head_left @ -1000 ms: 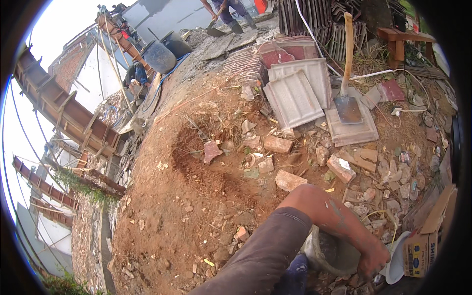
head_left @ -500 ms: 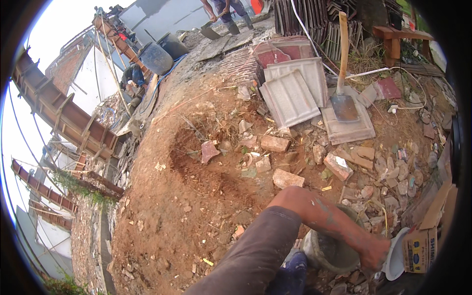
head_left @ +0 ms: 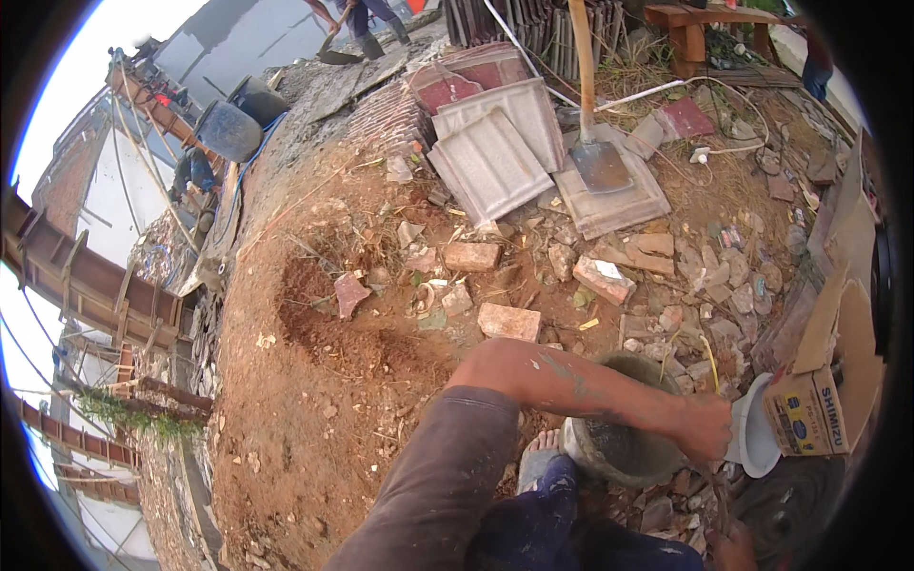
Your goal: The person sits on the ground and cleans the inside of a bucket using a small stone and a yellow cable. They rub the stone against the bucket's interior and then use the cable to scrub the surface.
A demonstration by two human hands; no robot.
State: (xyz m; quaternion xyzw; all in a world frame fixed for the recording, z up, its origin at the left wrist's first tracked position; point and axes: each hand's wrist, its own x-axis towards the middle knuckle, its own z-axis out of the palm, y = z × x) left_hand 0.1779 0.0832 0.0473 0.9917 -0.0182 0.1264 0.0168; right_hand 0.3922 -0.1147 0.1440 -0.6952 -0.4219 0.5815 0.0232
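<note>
My left arm, in a dark sleeve, reaches across to the right over a grey, mortar-stained bucket (head_left: 583,457). Wet grey smears mark the forearm. My left hand (head_left: 703,428) is closed around the handle of a white plastic dipper (head_left: 759,428), just beyond the bucket's right rim. At the bottom edge, my right hand (head_left: 733,550) shows only in part, its fingers dim and mostly hidden. A thin, dark, stick-like thing (head_left: 721,500) rises beside it. Next to these sits a dark round container (head_left: 790,504) with a shiny surface inside.
An open cardboard box (head_left: 809,414) stands right of the dipper. Broken bricks (head_left: 509,322) and rubble cover the soil ahead. Farther off lie roof tiles (head_left: 495,167) and a wooden-handled shovel (head_left: 602,167). Another person (head_left: 357,24) shovels at the back. My bare foot (head_left: 540,455) is beside the bucket.
The view has swung right, so the scene sits farther left. My left hand and the dipper appear higher in the picture. My right hand has come into sight at the bottom.
</note>
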